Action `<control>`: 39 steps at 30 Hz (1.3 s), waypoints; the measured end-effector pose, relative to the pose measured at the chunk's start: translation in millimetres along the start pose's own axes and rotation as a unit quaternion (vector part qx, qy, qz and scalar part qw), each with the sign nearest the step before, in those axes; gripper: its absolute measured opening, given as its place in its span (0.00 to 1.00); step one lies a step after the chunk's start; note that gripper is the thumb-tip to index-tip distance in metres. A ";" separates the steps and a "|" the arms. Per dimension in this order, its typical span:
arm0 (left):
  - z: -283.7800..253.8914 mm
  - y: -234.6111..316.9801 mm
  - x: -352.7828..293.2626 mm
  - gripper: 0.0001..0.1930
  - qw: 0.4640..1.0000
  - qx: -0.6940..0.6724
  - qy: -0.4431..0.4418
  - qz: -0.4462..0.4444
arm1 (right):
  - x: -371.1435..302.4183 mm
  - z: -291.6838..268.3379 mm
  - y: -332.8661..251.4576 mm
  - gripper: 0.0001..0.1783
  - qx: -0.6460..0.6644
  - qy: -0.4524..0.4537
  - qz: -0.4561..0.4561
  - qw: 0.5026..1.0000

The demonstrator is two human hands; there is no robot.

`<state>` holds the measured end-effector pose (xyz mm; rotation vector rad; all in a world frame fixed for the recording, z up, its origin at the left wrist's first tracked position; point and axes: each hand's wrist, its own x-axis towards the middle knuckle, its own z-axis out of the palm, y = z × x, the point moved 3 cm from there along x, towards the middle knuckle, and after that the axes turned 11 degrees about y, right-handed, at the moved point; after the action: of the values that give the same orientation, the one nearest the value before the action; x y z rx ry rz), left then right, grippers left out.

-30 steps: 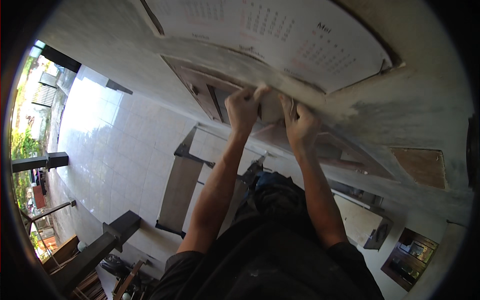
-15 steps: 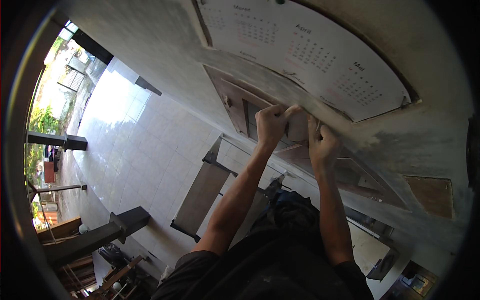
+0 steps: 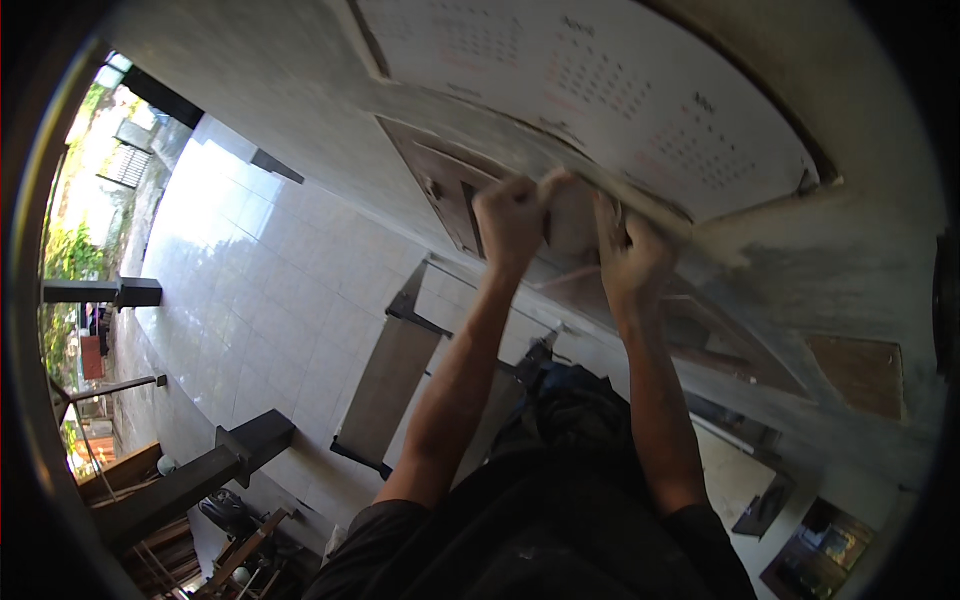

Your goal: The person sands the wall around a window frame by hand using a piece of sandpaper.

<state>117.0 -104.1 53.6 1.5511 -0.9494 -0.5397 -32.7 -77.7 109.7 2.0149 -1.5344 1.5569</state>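
Observation:
Both arms reach up in front of a wall, just below a large white calendar sheet [image 3: 640, 120] in a dark frame. My left hand [image 3: 508, 222] is closed, its fingers curled at one edge of a pale, thin piece [image 3: 574, 222]; its kind I cannot make out. At the opposite edge of that piece, my right hand [image 3: 636, 258] is closed too, with its thumb and fingers pinching near the calendar's lower border. Both hands are somewhat smeared by motion. Behind them a brown wooden panel [image 3: 425, 165] with a small knob is partly hidden.
A bench-like piece with a pale top [image 3: 390, 390] stands on the tiled floor [image 3: 290, 300] at left. Dark posts [image 3: 255, 445] rise at far left. A brown square plate [image 3: 858, 372] sits on the wall at right. A low cabinet [image 3: 735, 475] is below it.
The whole view has shifted, so the wall, calendar and hands sit a little farther left. Both hands still hold the pale piece and are more blurred.

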 end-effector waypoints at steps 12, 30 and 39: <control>-4.8 6.2 7.4 0.26 0.999 0.002 0.003 0.044 | -3.2 7.8 -1.6 0.26 0.022 0.009 0.037 0.999; 8.4 -39.3 -0.9 0.23 0.999 -0.001 -0.001 0.047 | -26.7 24.4 19.4 0.27 0.030 0.039 -0.005 0.999; -2.8 -6.5 -6.0 0.23 0.999 -0.039 -0.032 0.004 | -7.0 3.8 8.4 0.26 0.013 0.015 -0.042 0.999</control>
<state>117.5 -97.7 46.9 1.4673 -0.9721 -0.6163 -36.4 -79.7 99.0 2.0330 -1.4055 1.5762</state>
